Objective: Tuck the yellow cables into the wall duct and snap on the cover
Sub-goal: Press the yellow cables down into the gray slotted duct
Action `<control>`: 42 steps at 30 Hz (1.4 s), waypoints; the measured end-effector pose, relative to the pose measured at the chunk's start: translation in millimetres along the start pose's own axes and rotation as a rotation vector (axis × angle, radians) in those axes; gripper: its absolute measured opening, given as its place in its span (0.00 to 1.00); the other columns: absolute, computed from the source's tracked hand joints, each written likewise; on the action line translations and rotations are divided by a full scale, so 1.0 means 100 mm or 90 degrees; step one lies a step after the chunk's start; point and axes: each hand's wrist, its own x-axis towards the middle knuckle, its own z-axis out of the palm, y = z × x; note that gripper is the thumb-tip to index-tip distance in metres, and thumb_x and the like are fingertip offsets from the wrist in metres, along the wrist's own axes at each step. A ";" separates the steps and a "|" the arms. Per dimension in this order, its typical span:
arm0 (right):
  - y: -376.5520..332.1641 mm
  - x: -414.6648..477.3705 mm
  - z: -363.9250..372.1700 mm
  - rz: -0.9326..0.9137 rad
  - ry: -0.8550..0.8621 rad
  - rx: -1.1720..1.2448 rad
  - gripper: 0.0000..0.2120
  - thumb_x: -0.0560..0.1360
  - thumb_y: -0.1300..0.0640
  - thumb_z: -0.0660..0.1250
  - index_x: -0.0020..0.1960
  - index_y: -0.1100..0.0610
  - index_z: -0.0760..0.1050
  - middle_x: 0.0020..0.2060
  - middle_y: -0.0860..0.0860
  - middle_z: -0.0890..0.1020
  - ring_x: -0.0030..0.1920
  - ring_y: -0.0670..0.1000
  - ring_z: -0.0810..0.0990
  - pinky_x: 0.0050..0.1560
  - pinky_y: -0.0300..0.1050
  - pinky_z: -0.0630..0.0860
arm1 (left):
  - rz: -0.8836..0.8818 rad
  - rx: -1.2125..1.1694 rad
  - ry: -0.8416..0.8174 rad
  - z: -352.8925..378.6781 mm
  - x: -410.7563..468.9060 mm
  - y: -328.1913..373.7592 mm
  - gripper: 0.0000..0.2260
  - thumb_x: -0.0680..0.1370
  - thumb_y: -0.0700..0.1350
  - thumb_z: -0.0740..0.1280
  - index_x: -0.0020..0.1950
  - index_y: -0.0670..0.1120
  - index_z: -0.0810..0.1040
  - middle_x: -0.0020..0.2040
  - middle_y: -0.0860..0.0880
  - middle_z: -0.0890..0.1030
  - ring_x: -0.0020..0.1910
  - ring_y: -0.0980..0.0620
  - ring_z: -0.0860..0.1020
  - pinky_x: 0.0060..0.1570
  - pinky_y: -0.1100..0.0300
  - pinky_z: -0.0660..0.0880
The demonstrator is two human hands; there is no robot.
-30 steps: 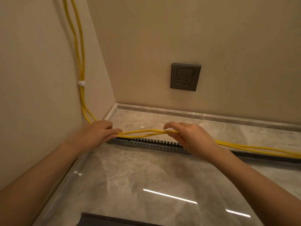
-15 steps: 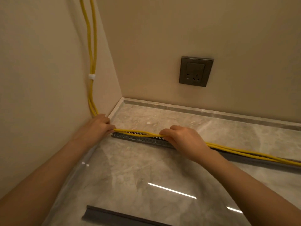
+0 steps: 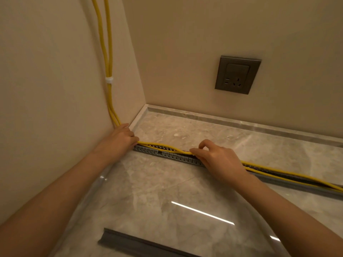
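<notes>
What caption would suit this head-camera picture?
Left hand and right hand press yellow cables into a slotted grey duct; its cover lies nearby.

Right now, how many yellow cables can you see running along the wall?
2. Both yellow cables run side by side down the left wall, bound by a white tie, pass under the left hand and follow the grey duct to the right. More may lie hidden inside.

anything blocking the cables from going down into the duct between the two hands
Nothing visible. The cables lie right along the open duct between the left hand and right hand, and the cover lies apart on the floor nearer the camera, not over the slot.
</notes>
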 end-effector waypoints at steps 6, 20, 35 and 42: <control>-0.03 -0.05 0.01 -0.008 0.083 -0.095 0.11 0.70 0.54 0.73 0.52 0.55 0.81 0.48 0.55 0.82 0.44 0.58 0.80 0.42 0.48 0.75 | 0.009 0.019 0.034 0.10 -0.12 0.01 0.13 0.68 0.35 0.73 0.52 0.39 0.82 0.47 0.42 0.85 0.46 0.46 0.83 0.59 0.49 0.72; -0.06 -0.28 0.28 0.101 -0.077 0.019 0.28 0.76 0.35 0.48 0.74 0.40 0.48 0.75 0.47 0.57 0.73 0.53 0.56 0.72 0.55 0.50 | -0.085 -0.011 -0.194 0.08 -0.13 0.25 0.26 0.69 0.70 0.29 0.67 0.71 0.34 0.77 0.46 0.43 0.75 0.38 0.45 0.71 0.45 0.38; -0.10 -0.35 0.34 0.087 -0.059 -0.011 0.33 0.73 0.31 0.37 0.74 0.42 0.38 0.76 0.48 0.47 0.75 0.51 0.45 0.73 0.54 0.40 | -0.185 -0.239 0.032 0.01 -0.03 1.27 0.19 0.78 0.51 0.63 0.67 0.46 0.72 0.63 0.47 0.74 0.63 0.47 0.70 0.67 0.52 0.64; -0.10 -0.34 0.31 0.081 -0.052 0.031 0.31 0.75 0.33 0.40 0.75 0.42 0.41 0.76 0.48 0.47 0.75 0.48 0.43 0.73 0.52 0.38 | -0.237 -0.180 0.084 -0.11 0.17 1.42 0.13 0.76 0.51 0.65 0.56 0.46 0.78 0.51 0.47 0.77 0.54 0.46 0.73 0.63 0.48 0.66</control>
